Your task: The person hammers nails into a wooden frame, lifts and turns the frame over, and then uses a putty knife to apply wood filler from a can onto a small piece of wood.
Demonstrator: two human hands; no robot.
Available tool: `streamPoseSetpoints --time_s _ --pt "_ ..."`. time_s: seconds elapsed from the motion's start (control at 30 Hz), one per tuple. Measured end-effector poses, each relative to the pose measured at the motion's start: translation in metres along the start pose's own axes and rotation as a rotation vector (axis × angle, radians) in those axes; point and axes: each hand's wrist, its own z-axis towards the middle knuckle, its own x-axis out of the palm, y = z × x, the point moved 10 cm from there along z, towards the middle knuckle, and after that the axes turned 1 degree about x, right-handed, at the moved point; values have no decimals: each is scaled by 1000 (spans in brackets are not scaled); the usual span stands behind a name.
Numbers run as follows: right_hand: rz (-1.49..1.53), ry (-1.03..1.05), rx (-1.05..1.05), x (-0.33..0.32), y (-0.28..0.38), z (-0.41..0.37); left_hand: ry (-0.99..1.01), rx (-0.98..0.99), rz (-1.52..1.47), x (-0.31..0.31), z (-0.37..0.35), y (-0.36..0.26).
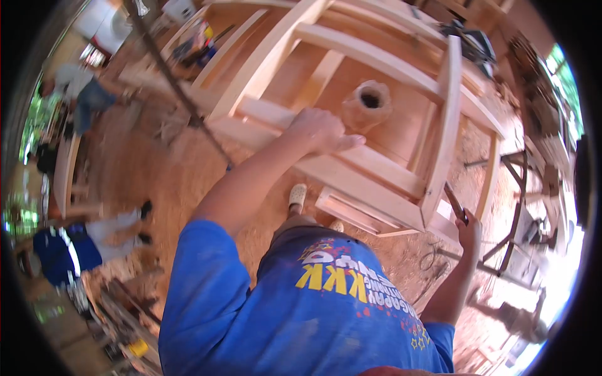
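In the head view, my left hand (323,131) rests on the near rail (389,172) of a pale wooden frame, its fingers wrapped over the wood and its thumb lying to the right. Past the frame's right corner, my right hand (468,230) is closed round a thin brown tool (454,203); its far end is hard to make out. A translucent bag or container (367,105) with a dark round opening stands inside the frame, beyond my left hand.
A person in a dark blue top (68,252) is at the left, and another person (94,94) is farther back. A slatted wooden piece (357,213) lies below the frame. A thin dark pole (169,75) crosses the upper left. Metal stands (517,213) are at the right.
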Motion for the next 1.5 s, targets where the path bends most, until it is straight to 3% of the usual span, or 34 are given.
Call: streamPoseSetpoints --time_s 0.23,0.27,0.3,0.33,0.43,0.53,0.63,0.67,0.77,0.83,0.87,0.93,1.0,1.07,1.13,1.17,1.27,1.4,1.5 --pt "-154 -108 270 -10 2 12 167 135 -128 -2 9 9" --pt "-191 -112 307 -8 5 14 121 213 -196 -12 12 14" --pt "-225 -346 238 -20 23 6 77 294 -264 -22 18 21" --pt "-94 -438 227 -29 37 0 36 378 -330 -36 25 26" --pt "318 -695 240 -65 104 -39 -134 305 -379 -92 58 64" --pt "412 -838 212 -81 171 -91 -440 343 -183 -148 92 76" --pt "412 -812 -86 -86 270 -122 -591 492 49 -170 154 73" --pt "387 -777 -147 -80 298 -131 -489 452 43 -167 182 74" --pt "535 -782 230 -45 308 -164 -133 340 31 -147 258 71" --pt "788 -635 602 21 272 -192 103 372 90 -120 289 62" --pt "922 -569 769 56 259 -202 131 319 37 -108 307 66" --pt "1523 -497 842 119 272 -201 250 259 -16 -88 320 69" --pt "1847 -195 792 143 315 -182 354 191 -29 -81 316 68" --pt "1930 -177 659 150 332 -158 294 129 -16 -82 314 79" --pt "1963 -123 775 144 337 -158 153 188 32 -96 310 76" --pt "1995 -104 695 130 341 -157 95 236 49 -106 299 67" --pt "2041 -146 650 152 338 -155 135 182 64 -130 251 54" --pt "1984 -242 419 141 342 -174 -87 335 266 -180 227 33" --pt "1930 -272 277 140 333 -192 -209 467 212 -228 160 -12"
